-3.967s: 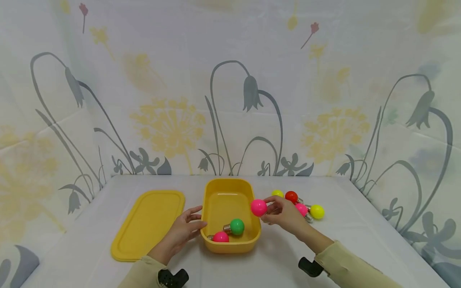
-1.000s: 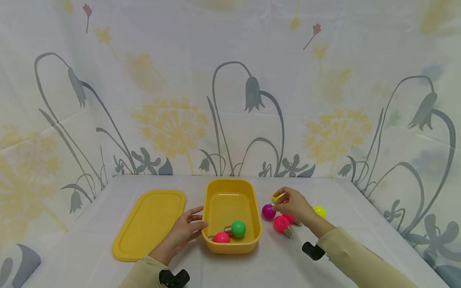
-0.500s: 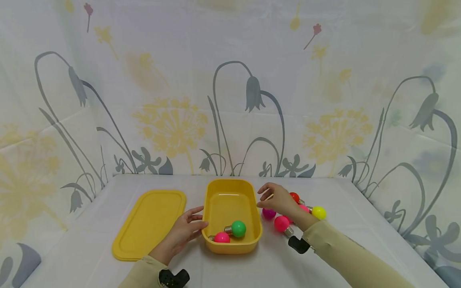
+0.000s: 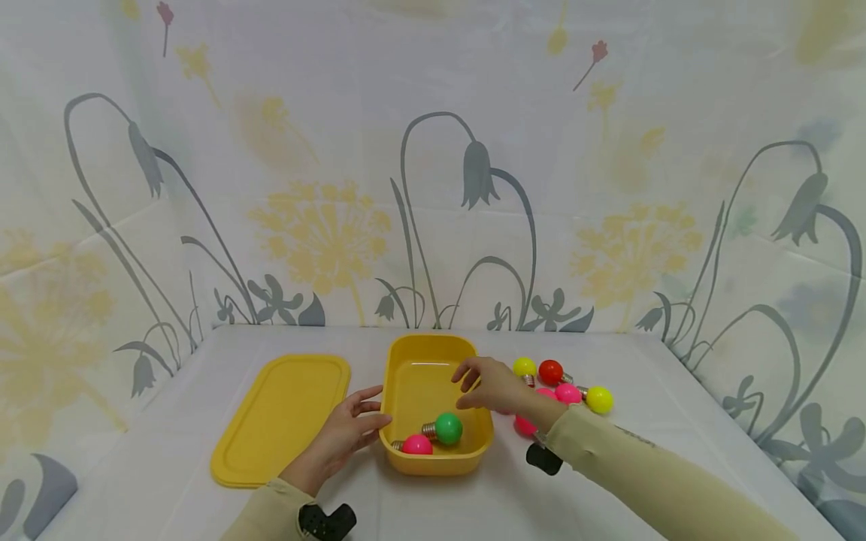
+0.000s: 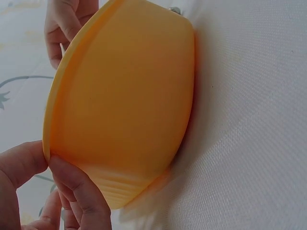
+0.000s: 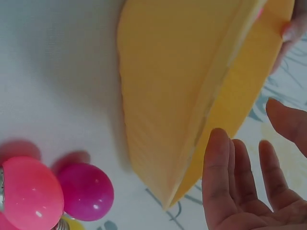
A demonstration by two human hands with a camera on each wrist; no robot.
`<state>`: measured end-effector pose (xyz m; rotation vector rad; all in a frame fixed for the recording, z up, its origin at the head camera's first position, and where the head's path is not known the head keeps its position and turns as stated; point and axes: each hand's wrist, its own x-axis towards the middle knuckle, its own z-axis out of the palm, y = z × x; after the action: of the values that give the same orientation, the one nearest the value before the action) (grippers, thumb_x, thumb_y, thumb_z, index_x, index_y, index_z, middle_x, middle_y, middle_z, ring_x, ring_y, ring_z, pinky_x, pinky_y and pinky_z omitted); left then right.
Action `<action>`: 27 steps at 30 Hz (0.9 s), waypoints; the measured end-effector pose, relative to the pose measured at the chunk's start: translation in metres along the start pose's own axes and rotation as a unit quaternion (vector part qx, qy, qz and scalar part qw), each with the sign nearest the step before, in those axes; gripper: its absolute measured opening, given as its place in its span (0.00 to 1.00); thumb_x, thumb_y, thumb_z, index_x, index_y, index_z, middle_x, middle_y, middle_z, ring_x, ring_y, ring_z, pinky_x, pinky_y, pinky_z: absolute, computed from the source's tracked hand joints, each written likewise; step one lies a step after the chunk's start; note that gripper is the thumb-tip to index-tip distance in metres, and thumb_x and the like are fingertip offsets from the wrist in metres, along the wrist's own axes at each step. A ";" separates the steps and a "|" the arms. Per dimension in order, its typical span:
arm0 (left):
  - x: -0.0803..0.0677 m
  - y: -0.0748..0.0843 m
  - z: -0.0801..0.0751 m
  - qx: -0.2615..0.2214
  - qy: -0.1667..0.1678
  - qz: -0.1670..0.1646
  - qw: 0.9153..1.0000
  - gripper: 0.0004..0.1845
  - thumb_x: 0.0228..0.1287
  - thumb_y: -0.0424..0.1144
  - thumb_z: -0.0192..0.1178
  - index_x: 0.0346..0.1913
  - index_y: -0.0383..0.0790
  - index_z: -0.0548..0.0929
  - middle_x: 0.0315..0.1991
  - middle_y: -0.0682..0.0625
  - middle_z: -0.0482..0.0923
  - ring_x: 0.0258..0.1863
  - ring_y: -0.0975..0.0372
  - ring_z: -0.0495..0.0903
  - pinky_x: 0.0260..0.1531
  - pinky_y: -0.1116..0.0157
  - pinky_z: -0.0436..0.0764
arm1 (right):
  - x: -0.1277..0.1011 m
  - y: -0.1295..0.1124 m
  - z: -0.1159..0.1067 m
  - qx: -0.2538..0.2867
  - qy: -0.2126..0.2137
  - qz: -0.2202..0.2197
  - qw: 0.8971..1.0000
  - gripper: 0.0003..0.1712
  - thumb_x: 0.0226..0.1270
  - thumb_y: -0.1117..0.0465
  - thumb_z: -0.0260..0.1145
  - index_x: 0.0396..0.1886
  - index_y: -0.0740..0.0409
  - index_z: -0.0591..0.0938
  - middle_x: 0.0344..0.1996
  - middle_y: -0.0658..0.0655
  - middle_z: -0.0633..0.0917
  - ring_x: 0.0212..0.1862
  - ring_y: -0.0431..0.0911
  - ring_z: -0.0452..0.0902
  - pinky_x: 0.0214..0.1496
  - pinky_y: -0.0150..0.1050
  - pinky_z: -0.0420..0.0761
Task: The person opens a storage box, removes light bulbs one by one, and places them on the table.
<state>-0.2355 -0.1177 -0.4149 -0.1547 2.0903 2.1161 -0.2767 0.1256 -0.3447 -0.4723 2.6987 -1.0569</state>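
Note:
A yellow plastic box (image 4: pixel 436 466) stands on the white tabletop, with a green light bulb (image 4: pixel 449 429) and a pink light bulb (image 4: pixel 417 445) inside it at the near end. At its left side my left hand (image 4: pixel 348 432) pinches the rim between thumb and fingers. My right hand (image 4: pixel 490 385) hangs over the right rim, fingers loosely bent; the right wrist view shows nothing between them. Right of the box lie several bulbs: yellow (image 4: pixel 524 367), red (image 4: pixel 551 372), pink (image 4: pixel 568 393), another yellow (image 4: pixel 599 400) and a purple one (image 6: pixel 88 192), partly covered by my right hand and forearm.
A flat yellow lid (image 4: pixel 280 421) lies left of the box, its near right edge beside my left wrist. Behind the table hangs a flower-printed cloth (image 4: pixel 433 248).
Four seconds ago my right hand held a pink bulb by the box's right rim. It then went to the bulbs on the right and has since moved left, without a bulb, over the box.

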 end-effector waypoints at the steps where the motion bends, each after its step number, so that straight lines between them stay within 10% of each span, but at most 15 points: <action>1: 0.000 0.000 0.000 0.001 -0.001 0.001 1.000 0.29 0.59 0.30 0.61 0.64 0.35 0.67 0.48 0.40 0.69 0.38 0.56 0.75 0.42 0.62 0.80 | -0.001 -0.001 0.001 -0.005 -0.009 -0.004 1.000 0.17 0.50 0.67 0.73 0.41 0.59 0.79 0.32 0.54 0.78 0.33 0.46 0.74 0.37 0.37 0.80; 27: -0.005 0.003 0.001 -0.003 -0.005 0.003 1.000 0.30 0.59 0.30 0.62 0.64 0.35 0.67 0.47 0.40 0.69 0.37 0.56 0.74 0.41 0.62 0.80 | 0.002 -0.003 0.031 -0.081 -0.106 -0.029 0.991 0.17 0.45 0.72 0.74 0.34 0.55 0.80 0.30 0.52 0.76 0.35 0.47 0.71 0.39 0.39 0.80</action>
<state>-0.2316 -0.1174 -0.4109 -0.1390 2.0818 2.1229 -0.2688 0.1033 -0.3653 -0.6543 2.6045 -0.7569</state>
